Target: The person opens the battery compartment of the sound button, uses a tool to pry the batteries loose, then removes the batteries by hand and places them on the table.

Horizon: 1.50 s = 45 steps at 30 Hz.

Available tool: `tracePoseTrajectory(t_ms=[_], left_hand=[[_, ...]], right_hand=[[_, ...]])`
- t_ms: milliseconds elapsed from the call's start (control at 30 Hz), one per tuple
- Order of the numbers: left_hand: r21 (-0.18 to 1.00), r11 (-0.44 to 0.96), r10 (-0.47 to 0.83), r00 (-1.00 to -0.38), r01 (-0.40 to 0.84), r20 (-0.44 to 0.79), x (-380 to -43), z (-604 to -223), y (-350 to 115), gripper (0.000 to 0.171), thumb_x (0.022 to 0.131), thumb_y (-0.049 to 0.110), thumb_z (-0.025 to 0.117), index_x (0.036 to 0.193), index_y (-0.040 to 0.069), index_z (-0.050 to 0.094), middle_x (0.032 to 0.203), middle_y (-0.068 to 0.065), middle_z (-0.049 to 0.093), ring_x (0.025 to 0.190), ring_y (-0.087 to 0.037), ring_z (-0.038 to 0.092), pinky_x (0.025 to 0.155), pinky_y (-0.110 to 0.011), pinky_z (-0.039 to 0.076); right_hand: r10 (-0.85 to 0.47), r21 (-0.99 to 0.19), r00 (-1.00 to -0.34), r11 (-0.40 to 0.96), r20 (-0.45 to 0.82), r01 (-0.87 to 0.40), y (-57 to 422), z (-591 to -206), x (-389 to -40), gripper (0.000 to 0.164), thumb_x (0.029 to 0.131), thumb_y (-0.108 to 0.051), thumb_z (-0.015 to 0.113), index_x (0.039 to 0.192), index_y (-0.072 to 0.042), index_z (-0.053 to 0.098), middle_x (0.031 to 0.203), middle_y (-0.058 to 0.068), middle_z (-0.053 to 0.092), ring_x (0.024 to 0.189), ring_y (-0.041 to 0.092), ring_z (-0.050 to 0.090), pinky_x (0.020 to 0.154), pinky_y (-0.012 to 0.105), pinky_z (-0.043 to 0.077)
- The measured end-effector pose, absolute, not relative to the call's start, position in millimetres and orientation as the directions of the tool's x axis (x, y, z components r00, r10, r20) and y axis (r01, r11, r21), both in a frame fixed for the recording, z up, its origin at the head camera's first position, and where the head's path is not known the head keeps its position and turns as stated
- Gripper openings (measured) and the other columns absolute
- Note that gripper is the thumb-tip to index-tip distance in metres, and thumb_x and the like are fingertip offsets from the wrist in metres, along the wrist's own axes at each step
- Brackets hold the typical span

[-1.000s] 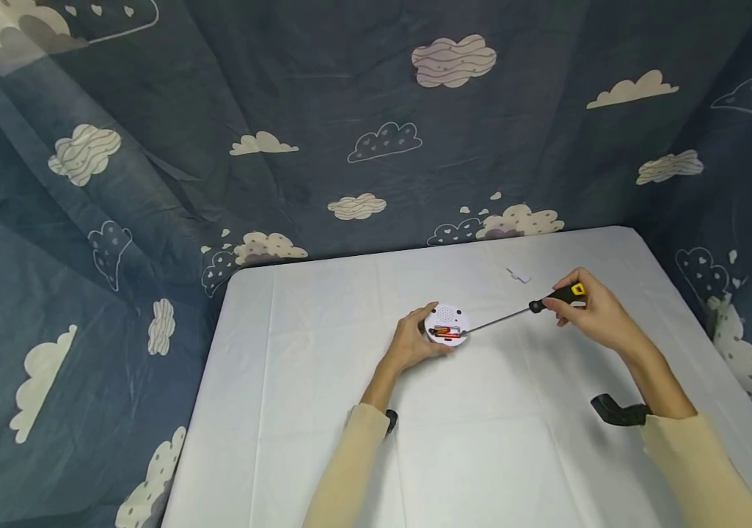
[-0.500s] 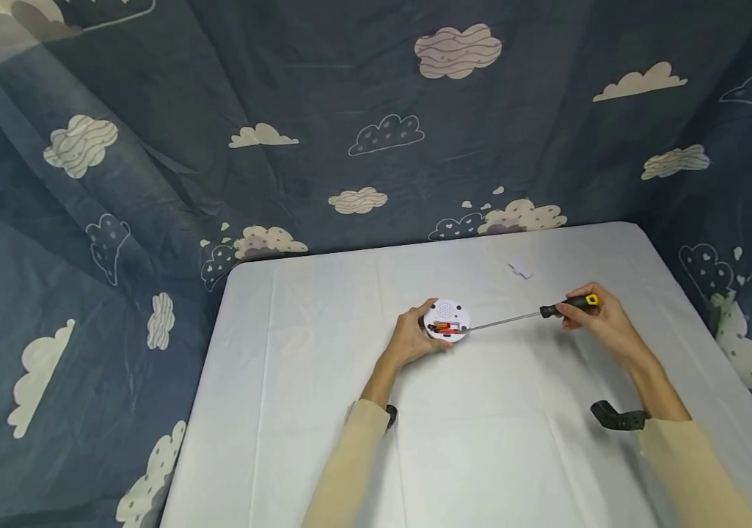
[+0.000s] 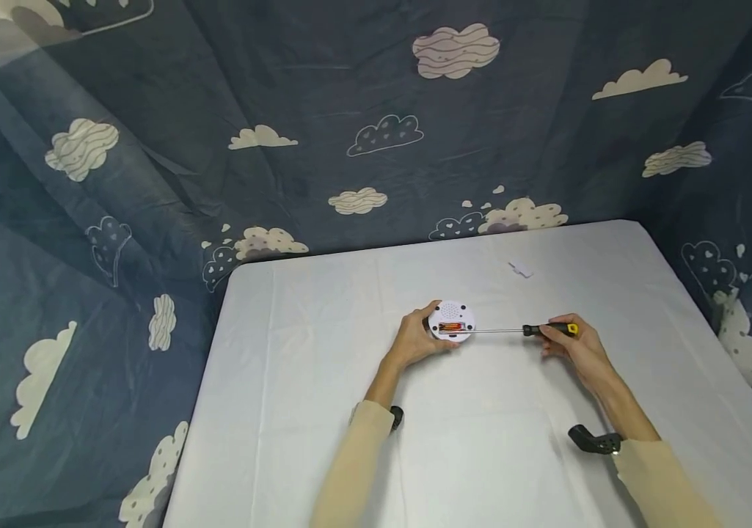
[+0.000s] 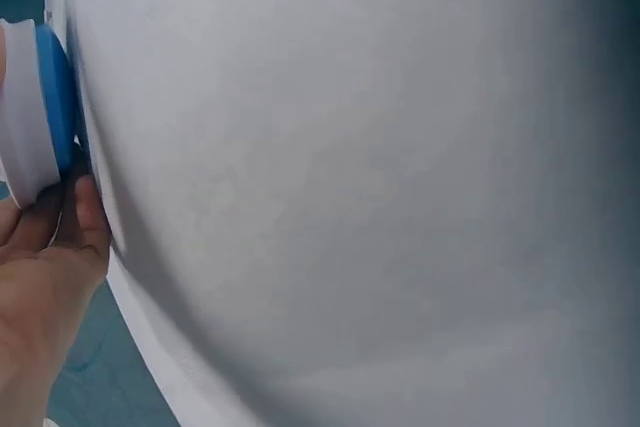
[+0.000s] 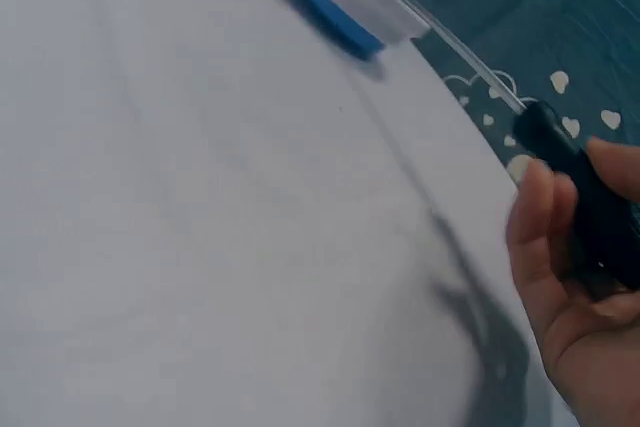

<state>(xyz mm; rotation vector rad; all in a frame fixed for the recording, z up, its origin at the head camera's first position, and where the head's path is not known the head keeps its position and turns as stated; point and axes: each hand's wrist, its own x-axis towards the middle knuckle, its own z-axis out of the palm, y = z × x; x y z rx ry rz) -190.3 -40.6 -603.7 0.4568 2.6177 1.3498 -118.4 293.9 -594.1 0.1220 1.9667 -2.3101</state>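
My left hand (image 3: 411, 339) grips a round white device (image 3: 450, 312) with a perforated patch and an uncovered battery compartment facing up. In the left wrist view its other side is blue, and the left hand (image 4: 45, 292) holds it by the rim. Red-orange batteries (image 3: 450, 327) lie in the compartment; their number is too small to tell. My right hand (image 3: 583, 356) pinches the black and yellow handle of a long screwdriver (image 3: 497, 331). Its shaft runs over the device's edge to the compartment, where the tip is hard to make out.
A small white plastic piece (image 3: 520, 270) lies farther back on the white-covered table (image 3: 323, 308). Dark cloth with cloud prints (image 3: 309, 95) hangs behind and at both sides. A black strap-like mount (image 3: 593, 440) sticks out from the right wrist.
My right hand has come down and the screwdriver has swung from a slant to nearly level across the head view. The device has shifted slightly to the right in my left hand.
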Motion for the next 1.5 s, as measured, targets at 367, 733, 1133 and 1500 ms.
tracePoseTrajectory(t_ms=[367, 733, 1133, 1500], left_hand=[[0.834, 0.522, 0.371, -0.928, 0.178, -0.034, -192, -599, -44, 0.097, 0.072, 0.031, 0.096, 0.155, 0.014, 0.048, 0.144, -0.013, 0.061, 0.126, -0.021, 0.058, 0.11, -0.034, 0.048], [0.836, 0.507, 0.375, -0.927, 0.211, 0.007, -192, -607, -40, 0.099, 0.071, 0.028, 0.097, 0.156, 0.017, 0.047, 0.145, -0.01, 0.06, 0.133, -0.024, 0.056, 0.115, -0.041, 0.044], [0.822, 0.528, 0.349, -0.937, 0.214, 0.019, -190, -605, -38, 0.099, 0.064, 0.027, 0.101, 0.152, 0.023, 0.054, 0.127, -0.011, 0.065, 0.109, -0.014, 0.057, 0.097, -0.028, 0.051], [0.811, 0.542, 0.337, -0.941, 0.219, 0.029, -190, -605, -36, 0.101, 0.062, 0.027, 0.102, 0.151, 0.02, 0.055, 0.124, -0.013, 0.066, 0.107, -0.015, 0.058, 0.096, -0.028, 0.052]], right_hand=[[0.058, -0.996, -0.996, 0.049, -0.074, 0.077, 320, -561, -105, 0.025, 0.1, -0.008, 0.067, 0.118, -0.007, 0.05, 0.087, -0.008, 0.073, 0.067, 0.011, 0.071, 0.068, 0.022, 0.06], [0.046, -0.897, -0.999, 0.443, 0.018, 0.004, 310, -525, -116, 0.031, 0.101, -0.018, 0.069, 0.119, -0.004, 0.048, 0.086, -0.014, 0.065, 0.065, 0.014, 0.07, 0.066, 0.024, 0.06], [-0.053, -0.757, -0.997, 0.648, 0.061, -0.081, 274, -468, -128, 0.037, 0.098, -0.015, 0.071, 0.122, 0.003, 0.049, 0.109, 0.022, 0.062, 0.067, 0.01, 0.067, 0.062, 0.021, 0.053], [-0.069, -0.813, -0.997, 0.582, -0.015, -0.029, 286, -476, -147, 0.035, 0.098, -0.011, 0.07, 0.121, 0.005, 0.047, 0.103, 0.022, 0.064, 0.068, 0.013, 0.068, 0.065, 0.023, 0.059]])
